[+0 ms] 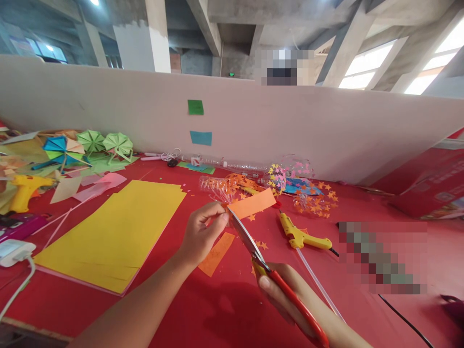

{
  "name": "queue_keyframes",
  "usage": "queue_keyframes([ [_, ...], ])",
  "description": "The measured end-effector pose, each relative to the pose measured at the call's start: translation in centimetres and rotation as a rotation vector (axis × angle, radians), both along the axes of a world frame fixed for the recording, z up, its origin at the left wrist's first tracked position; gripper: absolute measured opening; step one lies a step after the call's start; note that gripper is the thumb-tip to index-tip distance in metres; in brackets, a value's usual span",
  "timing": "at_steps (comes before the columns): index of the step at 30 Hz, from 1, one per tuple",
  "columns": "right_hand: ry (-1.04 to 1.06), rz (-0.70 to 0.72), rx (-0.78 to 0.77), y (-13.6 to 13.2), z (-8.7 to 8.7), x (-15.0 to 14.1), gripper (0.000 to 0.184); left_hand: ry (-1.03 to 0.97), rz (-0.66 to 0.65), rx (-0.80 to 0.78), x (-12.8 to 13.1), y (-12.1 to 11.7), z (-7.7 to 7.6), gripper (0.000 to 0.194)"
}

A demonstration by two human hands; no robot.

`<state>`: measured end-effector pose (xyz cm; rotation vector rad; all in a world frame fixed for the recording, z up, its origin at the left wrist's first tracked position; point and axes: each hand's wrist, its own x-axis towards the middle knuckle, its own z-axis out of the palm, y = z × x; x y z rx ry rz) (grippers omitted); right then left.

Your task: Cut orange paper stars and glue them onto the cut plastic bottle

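Between thumb and fingers, my left hand pinches the near-left end of an orange paper strip. My right hand is wrapped round a pair of scissors with red and yellow handles. The blades point up and left, and their tips meet the strip close to my left fingertips. Whether the blades are parted there is hard to make out. Below my left hand lies another orange paper piece on the red table. Small orange paper stars are scattered near the scissors.
A yellow glue gun with a clear glue stick lies to the right. Yellow paper sheets are stacked at left, near folded paper umbrellas. Clear plastic bottle pieces with stars sit behind. A white partition closes the back.
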<state>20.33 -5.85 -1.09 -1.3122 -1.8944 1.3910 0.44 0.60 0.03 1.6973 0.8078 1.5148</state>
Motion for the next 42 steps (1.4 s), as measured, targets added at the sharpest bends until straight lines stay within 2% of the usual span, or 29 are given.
queue_keyframes([
  [6, -0.010, -0.047, -0.020, -0.03, 0.17, -0.32, 0.060, -0.070, -0.078, -0.066, 0.01, -0.03, -0.17, 0.024],
  [14, -0.018, 0.002, -0.054, 0.26, -0.19, 0.02, 0.061, -0.062, -0.045, -0.100, -0.08, -0.05, 0.09, 0.024],
  [30, -0.026, -0.053, -0.022, 0.42, -0.27, -0.15, 0.053, -0.098, -0.070, -0.115, -0.22, -0.09, -0.21, 0.024],
  [35, 0.038, -0.145, 0.098, 0.41, -0.62, -0.13, 0.047, -0.307, -0.193, -0.286, -0.29, -0.05, 0.17, 0.022],
  [38, 0.124, -0.289, 0.165, 0.53, -0.56, -0.03, 0.041, -0.428, -0.333, -0.471, -0.38, -0.01, 0.62, 0.021],
  [40, 0.197, -0.373, 0.155, 0.64, -0.28, -0.04, 0.038, -0.405, -0.437, -0.581, -0.22, -0.07, 0.59, 0.021],
  [42, 0.252, -0.393, 0.113, 0.77, 0.03, -0.12, 0.037, -0.330, -0.522, -0.670, 0.24, -0.22, 0.10, 0.022],
])
